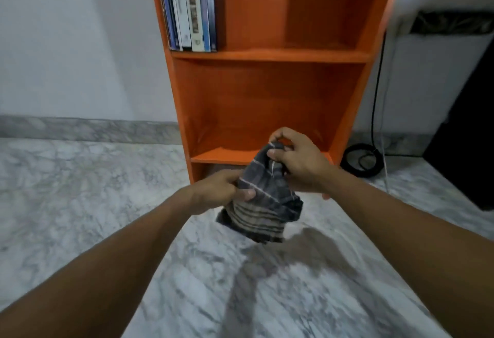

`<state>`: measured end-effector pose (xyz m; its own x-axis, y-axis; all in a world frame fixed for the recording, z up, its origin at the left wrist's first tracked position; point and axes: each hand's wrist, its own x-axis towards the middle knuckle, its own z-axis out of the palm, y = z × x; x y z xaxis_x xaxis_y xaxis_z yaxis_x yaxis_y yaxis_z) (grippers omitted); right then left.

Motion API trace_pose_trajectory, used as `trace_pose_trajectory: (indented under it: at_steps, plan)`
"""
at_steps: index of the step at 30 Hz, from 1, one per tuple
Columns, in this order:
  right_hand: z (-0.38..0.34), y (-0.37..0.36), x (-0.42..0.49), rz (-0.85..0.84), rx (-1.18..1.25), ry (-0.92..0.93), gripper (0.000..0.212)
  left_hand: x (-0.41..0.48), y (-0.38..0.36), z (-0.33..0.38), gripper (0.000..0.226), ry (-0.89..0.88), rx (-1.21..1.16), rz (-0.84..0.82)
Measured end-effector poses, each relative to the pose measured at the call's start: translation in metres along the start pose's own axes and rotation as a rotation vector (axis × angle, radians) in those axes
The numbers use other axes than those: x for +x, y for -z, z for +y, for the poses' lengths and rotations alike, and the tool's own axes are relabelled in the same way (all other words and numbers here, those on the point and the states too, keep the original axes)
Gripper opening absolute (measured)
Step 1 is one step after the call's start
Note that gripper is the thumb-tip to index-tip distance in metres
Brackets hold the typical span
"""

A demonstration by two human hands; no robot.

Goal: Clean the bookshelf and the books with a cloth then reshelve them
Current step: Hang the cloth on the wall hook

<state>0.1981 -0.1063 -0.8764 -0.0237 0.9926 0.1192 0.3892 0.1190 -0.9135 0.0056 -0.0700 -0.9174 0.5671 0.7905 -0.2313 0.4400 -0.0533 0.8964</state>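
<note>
An orange bookshelf (267, 56) stands against the wall ahead of me. Several upright books (189, 6) fill the left end of its upper shelf; the lower compartment holds nothing. A dark grey cloth (263, 209) with pale stripes hangs bunched in front of the bottom shelf. My left hand (219, 190) grips its left side. Above it, my right hand (296, 161) pinches the cloth's top edge between thumb and fingers. Both hands are just in front of the shelf's base, above the floor.
The marble floor (80, 190) spreads out to the left and toward me. A coiled black cable (363, 160) lies on the floor right of the shelf, running up the wall. A white and black appliance (454, 84) stands at the far right.
</note>
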Motion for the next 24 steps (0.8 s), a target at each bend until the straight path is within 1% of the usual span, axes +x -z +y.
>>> trace_pose_trajectory:
  at_steps: [1,3,6,7,10,12,14,15,17,19,21,24]
  plan:
    - [-0.017,0.004,0.004,0.023,-0.024,0.037,0.006,-0.004,0.005,0.01,0.018,0.006,0.035,-0.014]
    - [-0.048,0.013,0.013,0.064,-0.086,0.093,0.007,-0.013,0.019,0.032,0.022,-0.024,0.057,0.036]
    - [-0.087,0.034,0.031,0.095,-0.099,0.091,0.009,-0.019,0.059,0.066,0.025,-0.086,0.025,0.219]
    - [-0.099,0.04,0.036,0.085,-0.107,0.092,0.009,-0.02,0.075,0.079,0.026,-0.107,0.054,0.283]
    - [-0.14,0.049,0.063,0.069,-0.069,0.13,0.016,-0.018,0.127,0.126,0.027,-0.213,0.274,0.443]
    - [-0.17,0.05,0.083,0.071,-0.056,0.157,0.019,-0.02,0.163,0.158,0.02,-0.292,0.401,0.529]
    - [-0.202,0.051,0.104,0.037,-0.058,0.169,0.02,-0.024,0.198,0.188,0.013,-0.338,0.519,0.577]
    - [-0.221,0.052,0.114,0.012,-0.061,0.169,0.02,-0.027,0.215,0.204,0.015,-0.337,0.549,0.593]
    - [-0.277,0.06,0.139,-0.037,-0.111,0.167,0.018,-0.039,0.252,0.248,0.016,-0.302,0.519,0.611]
    - [-0.338,0.075,0.16,-0.059,-0.162,0.194,0.011,-0.054,0.289,0.3,0.018,-0.275,0.507,0.628]
    - [-0.409,0.089,0.179,-0.057,-0.188,0.231,0.012,-0.074,0.33,0.358,0.024,-0.252,0.53,0.634]
    - [-0.527,0.108,0.204,-0.111,-0.149,0.292,0.016,-0.115,0.404,0.456,0.022,-0.233,0.608,0.689]
